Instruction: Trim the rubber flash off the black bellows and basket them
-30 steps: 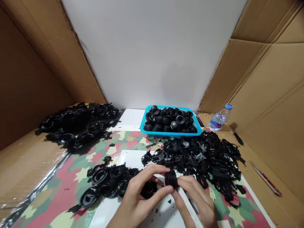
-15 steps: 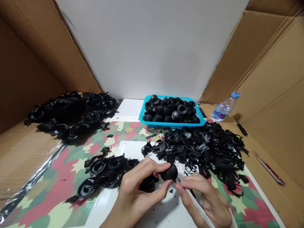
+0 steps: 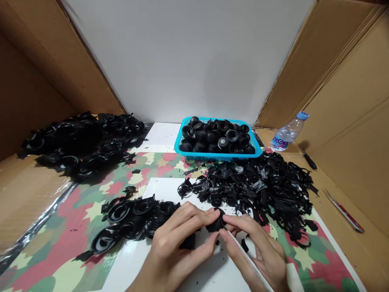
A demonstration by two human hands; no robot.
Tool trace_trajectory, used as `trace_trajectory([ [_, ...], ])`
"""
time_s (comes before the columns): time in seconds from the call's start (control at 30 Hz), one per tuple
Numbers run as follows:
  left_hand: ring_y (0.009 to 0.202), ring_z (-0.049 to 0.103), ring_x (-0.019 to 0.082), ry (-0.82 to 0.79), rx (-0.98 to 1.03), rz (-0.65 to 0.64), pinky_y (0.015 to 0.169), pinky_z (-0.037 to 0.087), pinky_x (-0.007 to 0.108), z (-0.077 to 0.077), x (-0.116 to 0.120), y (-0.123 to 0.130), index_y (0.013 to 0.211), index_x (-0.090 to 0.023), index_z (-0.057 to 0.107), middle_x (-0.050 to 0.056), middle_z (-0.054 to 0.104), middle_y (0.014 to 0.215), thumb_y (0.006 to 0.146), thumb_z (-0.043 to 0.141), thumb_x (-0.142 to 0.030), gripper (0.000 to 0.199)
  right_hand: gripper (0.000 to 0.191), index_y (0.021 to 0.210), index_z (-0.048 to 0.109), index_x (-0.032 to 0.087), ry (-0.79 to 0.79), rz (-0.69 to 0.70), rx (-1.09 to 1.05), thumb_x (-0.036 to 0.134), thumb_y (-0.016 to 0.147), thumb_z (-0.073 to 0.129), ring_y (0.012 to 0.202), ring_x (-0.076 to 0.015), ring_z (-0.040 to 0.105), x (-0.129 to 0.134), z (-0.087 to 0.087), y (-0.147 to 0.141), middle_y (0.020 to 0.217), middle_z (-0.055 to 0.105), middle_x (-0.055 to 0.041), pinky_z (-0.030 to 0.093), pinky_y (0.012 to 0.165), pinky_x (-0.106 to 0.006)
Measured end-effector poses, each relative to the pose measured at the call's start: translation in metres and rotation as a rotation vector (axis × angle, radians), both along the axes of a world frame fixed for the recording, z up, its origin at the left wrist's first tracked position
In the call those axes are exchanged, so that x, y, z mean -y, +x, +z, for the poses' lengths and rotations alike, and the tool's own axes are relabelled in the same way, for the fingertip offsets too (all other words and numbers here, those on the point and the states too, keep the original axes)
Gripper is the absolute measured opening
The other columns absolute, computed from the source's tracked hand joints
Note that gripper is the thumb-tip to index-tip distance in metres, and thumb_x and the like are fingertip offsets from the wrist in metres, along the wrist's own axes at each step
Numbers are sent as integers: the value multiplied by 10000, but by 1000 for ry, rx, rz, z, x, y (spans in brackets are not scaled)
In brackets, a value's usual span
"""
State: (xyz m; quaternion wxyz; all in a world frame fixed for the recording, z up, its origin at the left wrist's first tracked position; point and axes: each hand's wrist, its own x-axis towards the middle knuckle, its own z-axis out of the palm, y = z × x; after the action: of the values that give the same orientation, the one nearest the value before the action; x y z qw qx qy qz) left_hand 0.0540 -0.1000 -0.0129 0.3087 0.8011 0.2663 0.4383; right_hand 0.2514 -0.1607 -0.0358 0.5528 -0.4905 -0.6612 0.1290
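Observation:
A small ribbed black rubber part [image 3: 215,225] is pinched between the thumb and fingers of my left hand [image 3: 179,239], over the white board [image 3: 133,259]. My right hand [image 3: 258,247] is closed on a thin white-handled tool [image 3: 251,261], and its fingertips touch the right side of the part. The tip of the tool is hidden at the part's edge. Left of my left hand lie several untrimmed black parts [image 3: 130,223]. A heap of black scraps [image 3: 258,186] spreads beyond my right hand.
Finished-looking black parts fill a blue basket [image 3: 219,155] at the back. A larger pile of black parts [image 3: 79,142] lies at the left. On the right are a water bottle [image 3: 287,134], a black-handled tool [image 3: 309,159] and red-handled tweezers [image 3: 345,213].
My right hand has moved left and up, bringing its fingers against the black part. The part has turned a little in my left hand. The camera view has shifted slightly.

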Motion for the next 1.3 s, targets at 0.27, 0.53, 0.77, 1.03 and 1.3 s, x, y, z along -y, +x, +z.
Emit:
trace_trajectory([
  [0.27,960,714,158,18,-35,15,868,595,209,-1,1,-1,1401,-213,724,27,762,1096,1001,783,-41,440,314,1320,735,225,-16,75,-42,65,1057,676,839,-128,790,-2,3,1,973,793,-18,657,828,-176],
  [0.53,989,712,189,45,-71,23,882,604,252,-6,2,-2,1438,-220,687,50,757,1115,1019,731,-21,466,196,1216,762,186,32,36,29,83,1086,656,893,-156,837,-4,1,2,1009,843,-54,673,876,-196],
  [0.77,921,698,197,4,-85,-19,824,593,275,-6,1,-1,1419,-219,683,57,736,1056,998,745,6,481,141,1121,760,222,-64,-46,12,208,1145,622,845,-134,831,-2,5,-5,955,837,-17,661,837,-158],
  [1.03,854,782,202,-24,-87,-32,769,641,271,-5,2,4,1198,-238,754,42,805,974,919,790,-24,354,150,1067,806,208,-56,-517,-2,321,1087,708,736,-164,807,-9,-3,7,925,851,-49,645,685,-197],
  [1.3,789,771,144,2,-46,42,747,608,217,9,-2,6,1132,-226,729,-11,779,896,893,769,-20,318,317,1373,747,282,-166,-65,-148,229,1062,721,687,-131,783,12,-5,11,873,808,10,636,657,-176],
])
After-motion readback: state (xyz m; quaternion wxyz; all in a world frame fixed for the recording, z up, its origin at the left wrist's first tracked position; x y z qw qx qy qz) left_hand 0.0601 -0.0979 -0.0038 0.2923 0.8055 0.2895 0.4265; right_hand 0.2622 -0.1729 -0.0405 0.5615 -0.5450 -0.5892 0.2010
